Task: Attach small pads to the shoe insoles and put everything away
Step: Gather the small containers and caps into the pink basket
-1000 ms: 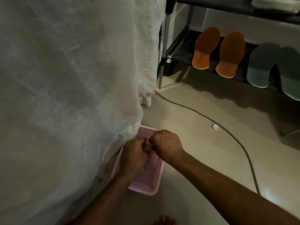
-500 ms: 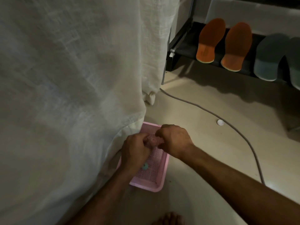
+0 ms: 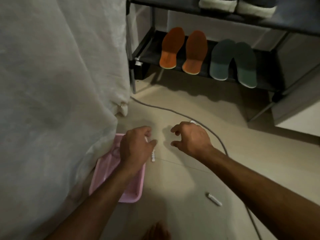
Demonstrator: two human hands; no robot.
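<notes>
The left hand (image 3: pixel 136 148), in the middle of the frame, holds a small white tube (image 3: pixel 153 155). Its fingers are curled round the top of the tube, and the lower end sticks out under the thumb. The tube looks light and thin, and probably a bit slippery. It is best held near its middle, with thumb and fingertips. Its long side runs almost straight up and down in the frame, and the free end points toward the bottom.

The right hand (image 3: pixel 190 137), just right of the middle, holds nothing. Its fingers are spread and bent like a claw, low over the floor (image 3: pixel 181 179). A small white round thing (image 3: pixel 192 121), maybe a pad, peeks out just above this hand. It is too hidden to be sure.

A pink tray (image 3: pixel 133 193) lies on the floor under the left arm, at lower middle left, beside a white cloth (image 3: pixel 60 84).

A second white tube (image 3: pixel 213 199) lies alone on the floor at lower right. It slants from upper left to lower right.

The orange insoles (image 3: pixel 183 51) and the grey-green insoles (image 3: pixel 233 63) stand on the shoe rack (image 3: pixel 145 47) at the top. They look soft and bendy, easy to lift by an edge. They lean with one end up and one end down.
</notes>
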